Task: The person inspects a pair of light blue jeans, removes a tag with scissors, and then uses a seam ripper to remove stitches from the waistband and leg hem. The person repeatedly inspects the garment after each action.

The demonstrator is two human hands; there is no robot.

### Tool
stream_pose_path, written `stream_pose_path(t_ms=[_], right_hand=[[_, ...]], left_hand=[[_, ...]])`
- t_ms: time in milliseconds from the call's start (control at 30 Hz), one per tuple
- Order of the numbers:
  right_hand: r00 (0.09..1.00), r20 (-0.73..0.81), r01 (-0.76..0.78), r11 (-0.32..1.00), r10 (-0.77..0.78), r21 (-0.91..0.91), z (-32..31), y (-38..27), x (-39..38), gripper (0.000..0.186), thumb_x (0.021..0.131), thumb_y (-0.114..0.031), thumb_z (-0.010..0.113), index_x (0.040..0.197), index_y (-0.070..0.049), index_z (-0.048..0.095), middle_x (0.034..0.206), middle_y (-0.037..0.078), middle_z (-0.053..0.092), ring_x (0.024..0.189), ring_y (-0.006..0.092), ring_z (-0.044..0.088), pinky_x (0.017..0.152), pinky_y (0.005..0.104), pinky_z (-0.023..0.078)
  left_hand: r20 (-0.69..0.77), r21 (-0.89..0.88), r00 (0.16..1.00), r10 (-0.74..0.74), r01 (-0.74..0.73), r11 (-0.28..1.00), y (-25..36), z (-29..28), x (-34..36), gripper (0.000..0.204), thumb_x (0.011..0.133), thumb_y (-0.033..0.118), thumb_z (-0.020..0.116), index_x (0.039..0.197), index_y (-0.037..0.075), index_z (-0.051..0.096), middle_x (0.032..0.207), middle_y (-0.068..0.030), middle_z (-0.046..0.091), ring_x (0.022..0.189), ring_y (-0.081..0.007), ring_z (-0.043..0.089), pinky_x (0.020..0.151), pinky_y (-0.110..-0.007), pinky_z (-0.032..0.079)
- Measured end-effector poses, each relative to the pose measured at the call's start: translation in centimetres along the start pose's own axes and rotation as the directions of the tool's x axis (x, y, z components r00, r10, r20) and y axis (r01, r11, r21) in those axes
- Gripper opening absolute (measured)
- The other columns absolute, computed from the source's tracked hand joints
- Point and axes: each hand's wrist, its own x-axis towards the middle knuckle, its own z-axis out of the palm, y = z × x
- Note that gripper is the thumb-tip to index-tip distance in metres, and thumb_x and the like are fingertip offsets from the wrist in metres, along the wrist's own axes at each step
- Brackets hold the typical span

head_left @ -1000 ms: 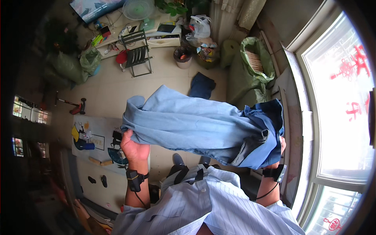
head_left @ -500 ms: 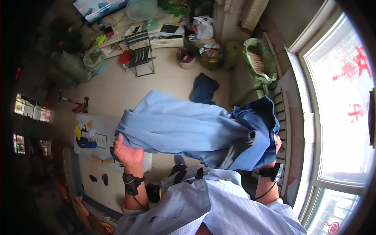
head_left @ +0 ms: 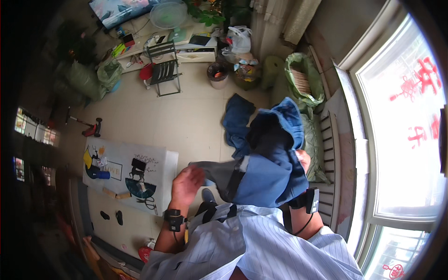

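Observation:
A blue denim garment [head_left: 268,175] hangs bunched in front of my body, with a stitched band at its upper right and a dark inside showing. From its lower left a grey part stretches out toward my left hand [head_left: 185,184]. The fingers of that hand are blurred and lie against or just beside the grey end; whether they grip it is unclear. My right hand [head_left: 303,160] is closed on the garment's right edge, its fingers partly hidden by the cloth. Beyond, a second dark blue garment [head_left: 237,119] lies crumpled on the floor, partly covered by the held one.
To the left stands a low covered table [head_left: 161,158] with scissors and a dark fan-shaped item. A radiator [head_left: 328,149] and a bright window [head_left: 401,116] flank my right. Farther off are a green sack [head_left: 298,70], a bin [head_left: 218,81] and a folding chair [head_left: 164,70].
The garment's light blue left part has swung down and in, and the cloth is now gathered toward the right. My left hand has moved right and lower; my right hand shifted slightly left.

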Motion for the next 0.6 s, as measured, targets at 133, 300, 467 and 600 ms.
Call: stream_pose_path(t_ms=[133, 300, 467, 600], right_hand=[[0.882, 0.292, -0.448, 0.853, 0.371, 0.269, -4.9, 5.4, 2.6, 0.032, 0.082, -0.021, 0.062, 0.097, 0.007, 0.067, 0.099, 0.021, 0.072, 0.086, 0.0345, 0.071, 0.087, 0.0463, 0.059], [0.733, 0.516, -0.621, 0.745, 0.443, 0.243, -3.1, 5.8, 2.5, 0.060, 0.080, -0.028, 0.062, 0.121, 0.016, 0.063, 0.118, 0.029, 0.072, 0.104, 0.0442, 0.071, 0.102, 0.0530, 0.056], [0.731, 0.524, -0.628, 0.731, 0.436, 0.268, 2.5, 1.5, 0.1, 0.059, 0.079, -0.025, 0.062, 0.123, 0.014, 0.063, 0.119, 0.027, 0.072, 0.105, 0.0418, 0.071, 0.103, 0.0518, 0.056], [0.720, 0.545, -0.641, 0.713, 0.430, 0.284, 5.9, -1.3, -1.0, 0.059, 0.078, -0.022, 0.062, 0.126, 0.012, 0.063, 0.120, 0.024, 0.072, 0.105, 0.0399, 0.071, 0.103, 0.0508, 0.055]], left_hand=[[0.269, 0.346, 0.962, -0.039, -0.059, 0.936, -0.5, 8.2, -1.2, 0.043, 0.098, 0.025, 0.070, 0.133, 0.000, 0.066, 0.125, -0.0133, 0.072, 0.118, -0.0257, 0.067, 0.109, -0.041, 0.049], [0.450, 0.346, 0.881, -0.144, -0.024, 0.938, -0.2, 13.0, -3.9, 0.040, 0.092, 0.006, 0.076, 0.130, 0.000, 0.065, 0.115, -0.0070, 0.073, 0.108, -0.0163, 0.069, 0.102, -0.033, 0.054], [0.462, 0.382, 0.869, -0.180, -0.011, 0.924, -0.1, 15.4, -4.9, 0.036, 0.088, -0.003, 0.078, 0.121, 0.000, 0.066, 0.109, -0.0047, 0.073, 0.100, -0.0135, 0.070, 0.095, -0.029, 0.057], [0.470, 0.358, 0.874, -0.121, -0.064, 0.931, -0.2, 16.2, -5.0, 0.034, 0.088, -0.002, 0.075, 0.120, 0.000, 0.065, 0.110, -0.0073, 0.072, 0.100, -0.0150, 0.069, 0.094, -0.031, 0.056]])
